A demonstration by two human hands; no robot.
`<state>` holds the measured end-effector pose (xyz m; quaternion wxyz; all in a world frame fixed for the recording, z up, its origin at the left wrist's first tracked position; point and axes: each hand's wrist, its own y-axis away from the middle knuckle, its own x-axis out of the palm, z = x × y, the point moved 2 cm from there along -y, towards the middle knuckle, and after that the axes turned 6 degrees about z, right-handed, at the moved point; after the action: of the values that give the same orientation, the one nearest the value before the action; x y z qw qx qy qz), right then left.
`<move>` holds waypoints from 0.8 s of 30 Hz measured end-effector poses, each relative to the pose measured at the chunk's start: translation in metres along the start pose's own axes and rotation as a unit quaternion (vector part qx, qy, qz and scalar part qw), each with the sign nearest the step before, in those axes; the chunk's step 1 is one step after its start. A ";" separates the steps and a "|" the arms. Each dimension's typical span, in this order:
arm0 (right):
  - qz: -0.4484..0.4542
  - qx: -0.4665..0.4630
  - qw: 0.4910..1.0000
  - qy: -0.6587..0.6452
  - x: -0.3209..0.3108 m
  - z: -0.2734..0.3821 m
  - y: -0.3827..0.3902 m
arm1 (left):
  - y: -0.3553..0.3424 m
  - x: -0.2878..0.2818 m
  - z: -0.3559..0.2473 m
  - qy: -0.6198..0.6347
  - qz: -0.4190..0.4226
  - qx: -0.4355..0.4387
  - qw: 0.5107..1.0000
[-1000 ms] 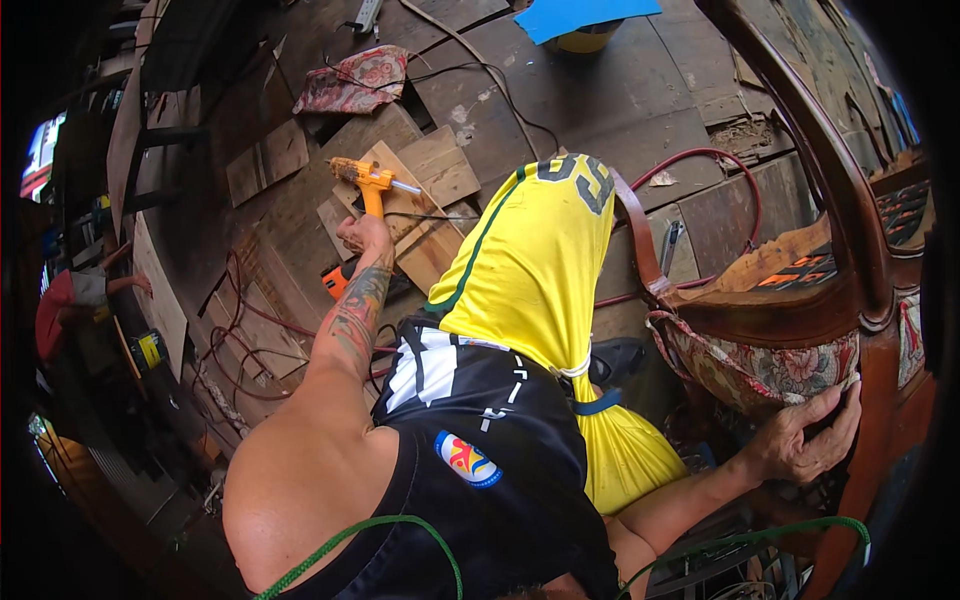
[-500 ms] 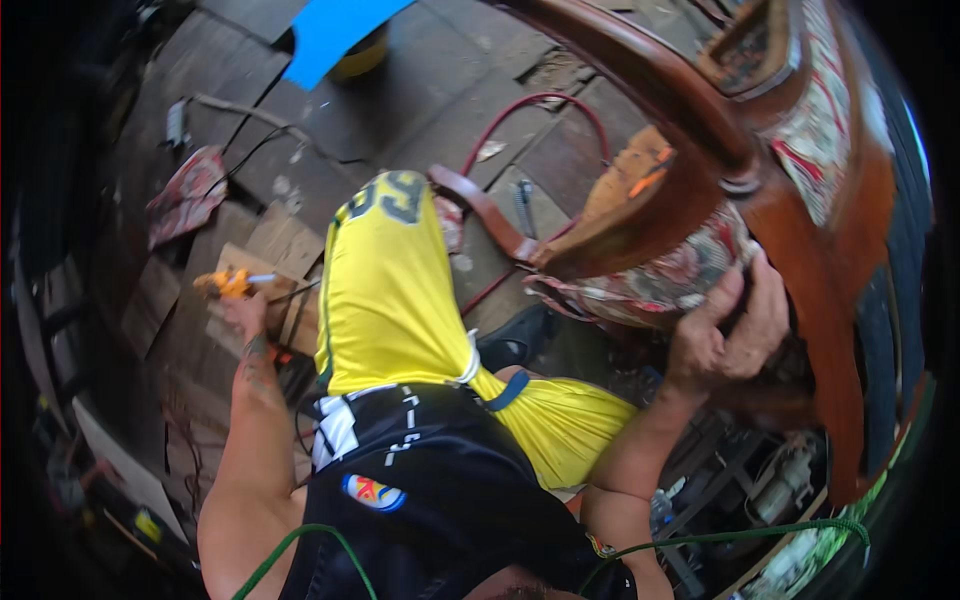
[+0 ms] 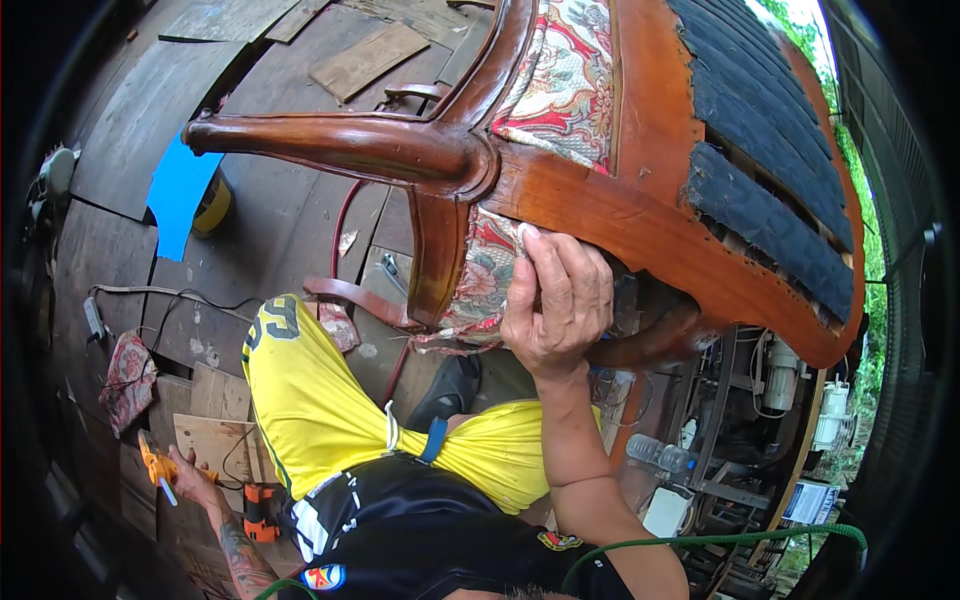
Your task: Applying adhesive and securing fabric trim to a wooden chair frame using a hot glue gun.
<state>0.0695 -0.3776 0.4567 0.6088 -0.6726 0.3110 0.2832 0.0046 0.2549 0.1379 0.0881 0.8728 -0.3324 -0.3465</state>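
My left hand, out at the lower left, is closed around the handle of a yellow-orange glue gun with a pale glue stick poking out. Thumb and fingers of my right hand pinch the edge of the red-and-cream floral fabric against a brown wooden chair frame. The chair is tipped over, its carved leg pointing left. Dark webbing straps cover its underside at the right. The fabric's lower edge looks ragged.
An orange-and-black power tool stands by my left forearm. Beyond lie a blue sheet over a yellow bucket, a red hose and a fabric scrap. A plastic bottle lies at the right near metal racks.
The view has shifted, so the chair sits further left and shows more of its underside. My right hand stays at the fabric edge. The glue gun in my left hand now points downward.
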 end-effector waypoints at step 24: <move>-0.026 0.006 1.000 -0.008 0.003 -0.003 -0.002 | 0.275 0.144 -0.306 -0.026 0.584 0.430 0.688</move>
<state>0.0732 -0.3810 0.4565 0.6222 -0.6745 0.2907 0.2709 0.1424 -0.0707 0.3925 -0.1212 0.4349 -0.8898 -0.0667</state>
